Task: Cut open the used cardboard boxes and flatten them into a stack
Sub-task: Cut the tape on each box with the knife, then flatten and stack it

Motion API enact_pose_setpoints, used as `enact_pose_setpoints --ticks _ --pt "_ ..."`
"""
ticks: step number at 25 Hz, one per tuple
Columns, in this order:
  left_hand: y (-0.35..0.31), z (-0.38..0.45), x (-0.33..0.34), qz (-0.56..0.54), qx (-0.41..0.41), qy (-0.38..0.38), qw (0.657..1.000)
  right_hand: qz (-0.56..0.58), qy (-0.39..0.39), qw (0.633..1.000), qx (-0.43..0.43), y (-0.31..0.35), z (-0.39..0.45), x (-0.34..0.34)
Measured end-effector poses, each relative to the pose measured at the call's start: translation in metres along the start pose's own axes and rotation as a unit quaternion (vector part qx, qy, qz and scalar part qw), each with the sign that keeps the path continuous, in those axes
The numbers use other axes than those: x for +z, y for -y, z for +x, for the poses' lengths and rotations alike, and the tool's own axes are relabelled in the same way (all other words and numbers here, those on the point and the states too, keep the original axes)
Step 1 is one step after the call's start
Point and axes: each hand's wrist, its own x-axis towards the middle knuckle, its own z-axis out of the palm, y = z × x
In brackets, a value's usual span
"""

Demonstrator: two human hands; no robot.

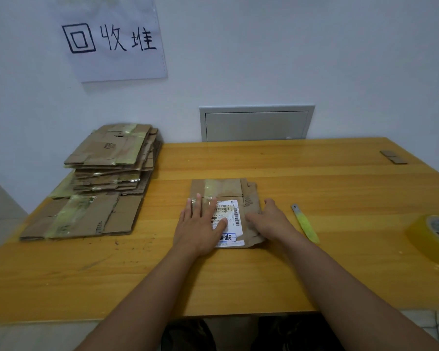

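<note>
Left hand [200, 224]: spread flat, pressing down.
Right hand [270, 220]: open, pressing alongside.
Flattened brown cardboard box with white label [226, 196]: under both palms, table centre — light, stiff, probably springy; best gripped by edges.
Stack of flattened brown cardboard [112, 160]: far left.

Paper sign [112, 39] on wall: handwritten "回收堆". White shipping label [230, 219] on flattened box [226, 191]: partly readable code "T098-41 4", barcodes, handwritten "期" near bottom; remaining print too small to read.
</note>
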Motion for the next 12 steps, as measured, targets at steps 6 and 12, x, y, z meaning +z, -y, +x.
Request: enact_pose_setpoints --ticks 6,12 --pt "-0.0011 0.0022 -0.0010 -0.005 -0.007 0.007 1.000 0.155 0.037 0.986 0.054 0.0062 0.0033 0.0095" --pt "-0.0024 -0.0030 -0.0043 -0.092 -0.038 -0.046 0.994 0.177 0.043 0.983 0.038 0.0081 0.0045 0.0038"
